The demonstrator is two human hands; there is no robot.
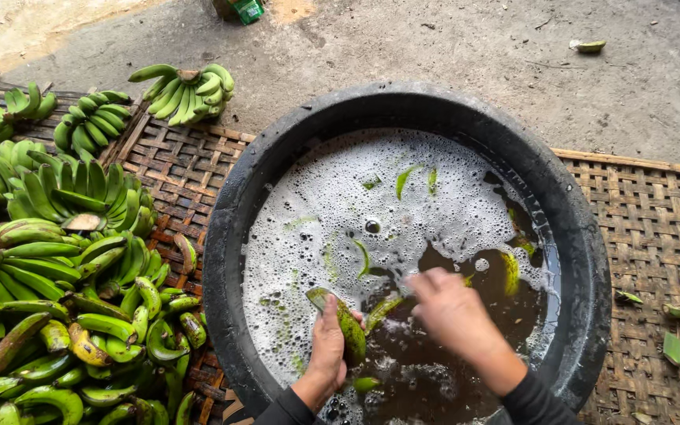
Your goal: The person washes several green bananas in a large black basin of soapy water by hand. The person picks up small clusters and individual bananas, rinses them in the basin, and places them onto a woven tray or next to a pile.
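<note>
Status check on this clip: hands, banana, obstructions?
Left hand grips green banana over tub. Right hand blurred above dark foamy water, grasp unclear. Nothing blocking; banana pile beside.

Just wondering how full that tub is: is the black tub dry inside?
No, the black tub holds dark, foamy water where the left hand grips a green banana.

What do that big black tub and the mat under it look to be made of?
The big black tub looks like thick rubber or heavy plastic: its matte, dull, scuffed rim is broad and rounded, with no metallic shine. I cannot tell which. The mat looks like woven bamboo or cane strips: flat, dry tan-brown slats cross over and under in a basket weave, with a pale edging strip along its far side.
</note>
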